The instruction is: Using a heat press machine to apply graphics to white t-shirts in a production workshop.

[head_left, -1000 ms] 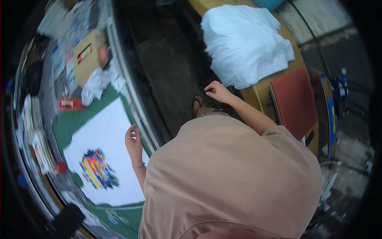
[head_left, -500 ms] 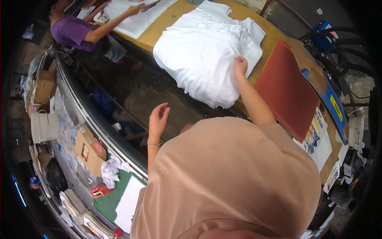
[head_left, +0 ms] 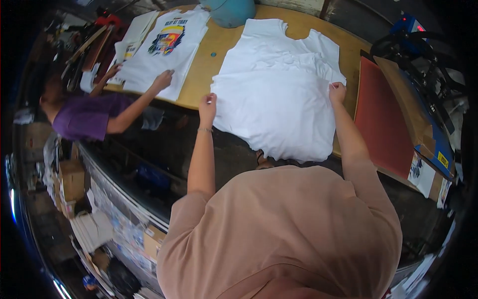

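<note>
A white T-shirt (head_left: pixel 279 109) lies spread over the table in front of me, its neckline at the far side and its near end hanging over the front edge. Other white cloth bunches in folds across its upper part. At the shirt's left edge my left hand (head_left: pixel 207 108) is closed in a pinch, a bracelet on its wrist. My right hand (head_left: pixel 338 93) pinches the cloth at the right edge, below the sleeve. The fingertips of both hands are partly hidden.
A co-worker in a purple shirt (head_left: pixel 82 117) handles a printed white T-shirt (head_left: pixel 174 55) at the table's (head_left: pixel 211 52) left end. A teal round container (head_left: pixel 231 11) stands at the back. To my right are a reddish-brown board (head_left: pixel 381 119) and a blue-and-black machine (head_left: pixel 411 32).
My left hand has risen from beside my body to the shirt's left edge. My right hand has moved to its right edge, and the shirt lies flatter. The co-worker's shirt now shows its print.
</note>
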The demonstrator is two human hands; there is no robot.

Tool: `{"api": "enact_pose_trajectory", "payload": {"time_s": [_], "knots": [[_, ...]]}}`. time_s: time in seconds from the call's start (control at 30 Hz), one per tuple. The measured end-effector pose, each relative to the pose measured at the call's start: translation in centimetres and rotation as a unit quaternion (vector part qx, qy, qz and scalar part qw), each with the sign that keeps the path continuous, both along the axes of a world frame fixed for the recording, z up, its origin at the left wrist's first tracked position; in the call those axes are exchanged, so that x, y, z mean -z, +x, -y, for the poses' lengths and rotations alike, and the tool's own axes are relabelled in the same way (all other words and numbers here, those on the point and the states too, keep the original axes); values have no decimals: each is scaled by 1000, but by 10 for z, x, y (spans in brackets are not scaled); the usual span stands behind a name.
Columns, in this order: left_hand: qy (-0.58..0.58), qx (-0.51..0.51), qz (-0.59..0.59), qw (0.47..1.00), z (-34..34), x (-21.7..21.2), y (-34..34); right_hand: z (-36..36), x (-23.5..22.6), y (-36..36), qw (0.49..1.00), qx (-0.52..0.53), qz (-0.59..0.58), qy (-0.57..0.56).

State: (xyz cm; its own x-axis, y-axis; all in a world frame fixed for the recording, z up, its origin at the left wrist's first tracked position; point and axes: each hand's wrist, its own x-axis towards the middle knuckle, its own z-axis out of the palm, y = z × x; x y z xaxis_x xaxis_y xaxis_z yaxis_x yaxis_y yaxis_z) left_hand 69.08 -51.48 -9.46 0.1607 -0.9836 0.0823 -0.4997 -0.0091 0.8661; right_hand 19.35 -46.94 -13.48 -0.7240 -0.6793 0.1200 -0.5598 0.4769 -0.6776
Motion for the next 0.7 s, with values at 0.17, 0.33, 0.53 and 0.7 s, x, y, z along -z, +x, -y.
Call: {"api": "enact_pose_trajectory", "payload": {"time_s": [0.17, 0.33, 0.53, 0.7], "knots": [[162, -35, -14, 986, 114, 65, 18, -48, -70, 39, 987, -30, 30, -153], [55, -105, 28, 993, 130, 69, -2, -140, -138, 73, 911, -99, 297, -267], [-161, 22, -105, 981, 26, -35, -73, -276, -168, 61, 891, 62, 307, -328], [-98, 132, -190, 968, -97, -76, -180, -401, -163, -4, 848, 243, 232, -410]]}}
